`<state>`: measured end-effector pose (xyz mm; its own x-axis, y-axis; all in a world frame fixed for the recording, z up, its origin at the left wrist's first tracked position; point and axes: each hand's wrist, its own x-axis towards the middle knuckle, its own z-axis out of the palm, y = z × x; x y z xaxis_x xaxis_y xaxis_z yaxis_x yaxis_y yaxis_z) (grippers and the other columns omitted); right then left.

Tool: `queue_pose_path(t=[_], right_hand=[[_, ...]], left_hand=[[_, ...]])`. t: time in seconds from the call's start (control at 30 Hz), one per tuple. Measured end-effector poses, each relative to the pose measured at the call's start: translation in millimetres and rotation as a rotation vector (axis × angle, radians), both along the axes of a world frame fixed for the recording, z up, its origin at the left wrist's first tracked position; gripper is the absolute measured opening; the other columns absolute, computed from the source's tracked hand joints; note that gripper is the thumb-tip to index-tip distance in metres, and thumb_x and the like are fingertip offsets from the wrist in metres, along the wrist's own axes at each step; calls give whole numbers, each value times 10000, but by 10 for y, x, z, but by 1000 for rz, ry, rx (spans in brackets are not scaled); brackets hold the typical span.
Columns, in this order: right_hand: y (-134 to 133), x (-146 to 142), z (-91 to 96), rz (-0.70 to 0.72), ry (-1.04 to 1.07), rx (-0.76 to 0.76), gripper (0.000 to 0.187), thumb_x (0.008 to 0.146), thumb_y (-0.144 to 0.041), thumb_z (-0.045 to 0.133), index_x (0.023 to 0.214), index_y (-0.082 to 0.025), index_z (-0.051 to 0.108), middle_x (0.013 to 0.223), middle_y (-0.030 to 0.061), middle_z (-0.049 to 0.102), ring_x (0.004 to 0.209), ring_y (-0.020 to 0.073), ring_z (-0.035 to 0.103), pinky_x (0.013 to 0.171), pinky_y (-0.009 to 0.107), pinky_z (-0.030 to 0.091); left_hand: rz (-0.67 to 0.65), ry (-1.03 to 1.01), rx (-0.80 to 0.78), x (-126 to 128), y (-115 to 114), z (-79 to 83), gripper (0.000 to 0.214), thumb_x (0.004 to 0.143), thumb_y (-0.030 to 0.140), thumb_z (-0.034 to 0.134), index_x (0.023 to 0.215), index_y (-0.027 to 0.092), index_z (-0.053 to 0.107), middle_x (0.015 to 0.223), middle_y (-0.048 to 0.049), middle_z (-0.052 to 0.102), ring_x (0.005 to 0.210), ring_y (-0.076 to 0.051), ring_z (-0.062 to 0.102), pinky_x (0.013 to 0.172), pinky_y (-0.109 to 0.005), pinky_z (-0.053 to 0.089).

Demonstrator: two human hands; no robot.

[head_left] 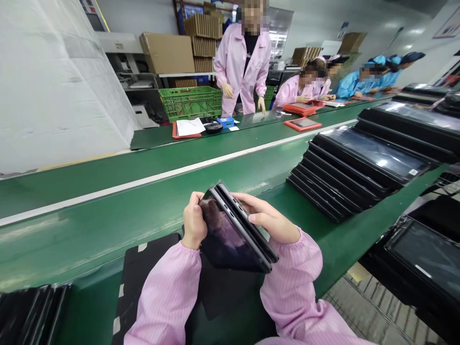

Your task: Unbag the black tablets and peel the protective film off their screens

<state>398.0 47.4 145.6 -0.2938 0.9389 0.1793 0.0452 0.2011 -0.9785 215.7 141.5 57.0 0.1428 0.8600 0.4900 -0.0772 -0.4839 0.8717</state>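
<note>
I hold two dark tablets (235, 235) stacked together, tilted on edge above a black mat (143, 278) at the near side of the green bench. My left hand (193, 221) grips their left edge, thumb on the glossy screen. My right hand (268, 218) wraps the right side, fingers laid along the edge with the ports. Both sleeves are pink.
A fanned row of black tablets (359, 163) lies on the bench to the right, more at the far right (424, 258) and bottom left (32, 306). The green conveyor (143, 158) runs across. Beyond it stand a green crate (190, 101), red trays (303, 124) and several seated and standing workers.
</note>
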Motion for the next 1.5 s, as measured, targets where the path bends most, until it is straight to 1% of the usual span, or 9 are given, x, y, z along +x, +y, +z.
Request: queue_pose_path(t=[0.1, 0.27, 0.47, 0.67, 0.8, 0.97, 1.23, 1.37, 1.5], right_hand=[[49, 33, -37, -30, -3, -18, 563, 836, -298, 517, 1383, -173, 554, 1164, 64, 675, 1001, 225, 612, 1033, 412, 425], [84, 83, -90, -24, -20, -25, 578, 856, -267, 476, 1421, -174, 552, 1305, 61, 651, 1167, 245, 580, 1093, 418, 385], [89, 117, -101, 1, -64, -11, 582, 884, -278, 462, 1454, -183, 534, 1337, 56, 656, 1183, 260, 602, 1139, 465, 350], [9, 114, -92, 96, 42, -28, 617, 847, -242, 503, 1463, -211, 527, 1519, 19, 514, 1408, 259, 458, 1193, 427, 305], [-172, 57, -86, 84, 0, -44, 593, 921, -325, 517, 1505, -238, 464, 1588, 10, 414, 1476, 262, 358, 1233, 461, 231], [-396, -47, -35, 41, -81, 42, 545, 1058, -419, 365, 1574, -247, 322, 1633, 25, 326, 1520, 209, 268, 1261, 423, 175], [-455, -65, -38, -47, -130, 132, 490, 1086, -339, 335, 1569, -255, 328, 1635, 16, 324, 1517, 158, 269, 1267, 362, 181], [-528, -118, -88, -23, -55, 53, 492, 1072, -375, 398, 1549, -261, 371, 1622, 22, 346, 1508, 175, 296, 1263, 371, 195], [-628, -207, -149, -14, 87, -62, 500, 1063, -420, 409, 1538, -263, 395, 1609, 23, 375, 1504, 197, 308, 1262, 389, 197]], left_hand=[[72, 48, 67, -16, 0, 48, 601, 924, 746, 261, 852, 218, 539, 660, -14, 525, 604, -193, 476, 601, -371, 335], [100, 85, 68, -27, 15, 47, 608, 934, 735, 224, 859, 214, 529, 665, -10, 523, 601, -190, 475, 592, -361, 329], [106, 85, 65, -24, 28, 39, 615, 923, 751, 216, 857, 234, 542, 662, -3, 535, 589, -190, 491, 583, -337, 340], [108, 63, 47, -24, 23, 42, 614, 917, 759, 228, 835, 238, 543, 615, 9, 496, 539, -184, 451, 564, -339, 309], [132, 45, 32, -15, 19, 20, 618, 914, 765, 227, 833, 237, 539, 561, 29, 421, 488, -175, 398, 539, -341, 284], [153, 68, 22, 8, -6, 13, 600, 917, 756, 247, 842, 231, 528, 567, 34, 476, 492, -170, 465, 518, -316, 318], [208, 95, 79, 11, -4, 18, 608, 915, 758, 244, 818, 224, 518, 586, 36, 458, 493, -149, 430, 514, -305, 296], [177, 49, 96, 14, -6, 30, 570, 945, 712, 250, 807, 227, 518, 535, 51, 407, 442, -136, 356, 477, -304, 244], [128, 18, 128, 5, -14, 28, 571, 952, 700, 255, 798, 221, 526, 590, 34, 442, 481, -135, 382, 495, -307, 263]])
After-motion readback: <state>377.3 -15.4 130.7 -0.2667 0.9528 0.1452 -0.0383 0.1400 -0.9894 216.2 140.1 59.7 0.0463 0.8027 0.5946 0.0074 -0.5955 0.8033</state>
